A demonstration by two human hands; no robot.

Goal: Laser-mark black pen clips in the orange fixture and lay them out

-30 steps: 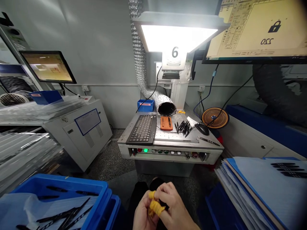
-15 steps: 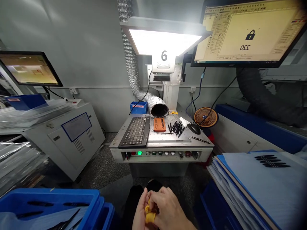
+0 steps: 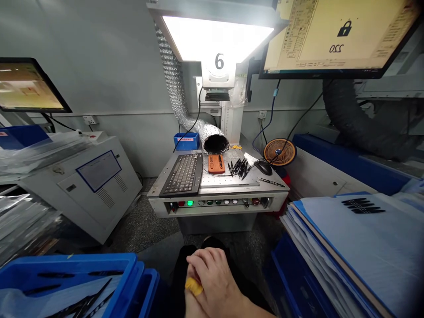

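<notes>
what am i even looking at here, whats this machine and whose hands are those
This is one picture from a camera worn on a person's head, looking forward and down, so the hands at the bottom are the wearer's own. The right hand lies over the left hand, and a yellow rubbery piece shows between them; which hand grips it is unclear.

Ahead stands what looks like a laser marking machine, with a glowing hood and a silver duct. Its steel plate carries a keyboard, a mouse, an orange holder and black pens. Above is a monitor. At lower left, a blue crate holds more pens.
</notes>
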